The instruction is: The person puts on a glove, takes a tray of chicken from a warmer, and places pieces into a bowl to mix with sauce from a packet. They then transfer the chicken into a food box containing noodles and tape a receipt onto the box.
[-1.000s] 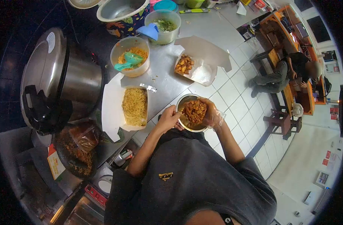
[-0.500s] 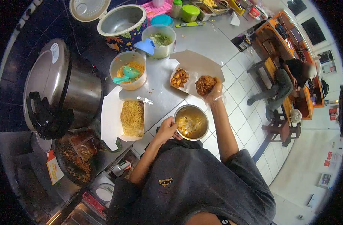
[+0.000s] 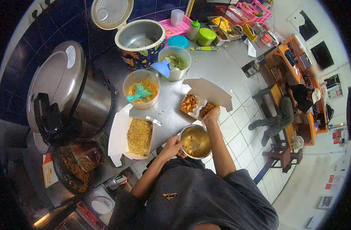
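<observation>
My left hand (image 3: 173,147) grips the rim of a steel mixing bowl (image 3: 196,142), whose inside is smeared with orange-yellow sauce. In a clear plastic glove, my right hand (image 3: 212,115) is down at the near right part of an open paper food box (image 3: 217,92). Its fingers are around a sauce-coated piece of fried chicken (image 3: 207,109), partly hidden by the hand. Smaller glazed chicken pieces (image 3: 190,102) lie in the left part of that box. To the left, a second open paper box (image 3: 120,132) holds noodles (image 3: 140,136).
Behind the boxes are a tub of orange shreds (image 3: 156,97) with a green scoop, a tub of chopped greens (image 3: 175,63), and an open rice cooker (image 3: 139,30). A large steel cooker (image 3: 56,92) stands left, above a stone mortar (image 3: 73,180). A person (image 3: 294,103) sits at right.
My right hand has lowered with the chicken into the box. My left hand still holds the bowl. The view has shifted, so the counter items appear lower.
</observation>
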Demonstrator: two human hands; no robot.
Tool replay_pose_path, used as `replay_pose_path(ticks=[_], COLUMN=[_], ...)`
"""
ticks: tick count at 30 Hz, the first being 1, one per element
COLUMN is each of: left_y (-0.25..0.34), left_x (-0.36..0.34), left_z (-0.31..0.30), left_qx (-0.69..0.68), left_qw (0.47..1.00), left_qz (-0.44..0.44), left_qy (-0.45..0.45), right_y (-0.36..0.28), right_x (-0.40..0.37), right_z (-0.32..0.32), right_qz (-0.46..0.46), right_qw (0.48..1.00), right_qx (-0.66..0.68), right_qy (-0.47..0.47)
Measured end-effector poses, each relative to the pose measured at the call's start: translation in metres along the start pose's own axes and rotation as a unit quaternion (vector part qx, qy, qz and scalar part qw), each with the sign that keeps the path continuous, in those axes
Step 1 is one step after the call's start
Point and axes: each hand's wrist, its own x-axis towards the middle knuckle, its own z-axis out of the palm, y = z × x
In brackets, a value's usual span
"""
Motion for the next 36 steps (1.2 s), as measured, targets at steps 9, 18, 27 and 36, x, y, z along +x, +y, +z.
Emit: replay_pose_path(ticks=[9, 18, 27, 36], left_y=[0.012, 0.006, 0.010, 0.009], left_x=[0.001, 0.004, -0.001, -0.008], left_z=[-0.005, -0.012, -0.012, -0.013], left_qx=[0.008, 0.011, 0.008, 0.004], left_qw=[1.000, 1.000, 1.000, 0.998], left_qz=[-0.009, -0.009, -0.004, 0.055], left_qy=[0.011, 0.016, 0.013, 0.017], right_y=[0.002, -0.024, -0.038, -0.059], right_x=[0.060, 0.039, -0.011, -0.034], right_z=[0.001, 0.004, 0.009, 0.001], right_qz=[0.075, -0.306, -0.383, -0.403], right_qw=[0.991, 0.676, 0.519, 0.510], right_qx=[-0.047, -0.666, -0.763, -0.745], right_qy=[-0.102, -0.072, -0.045, -0.152])
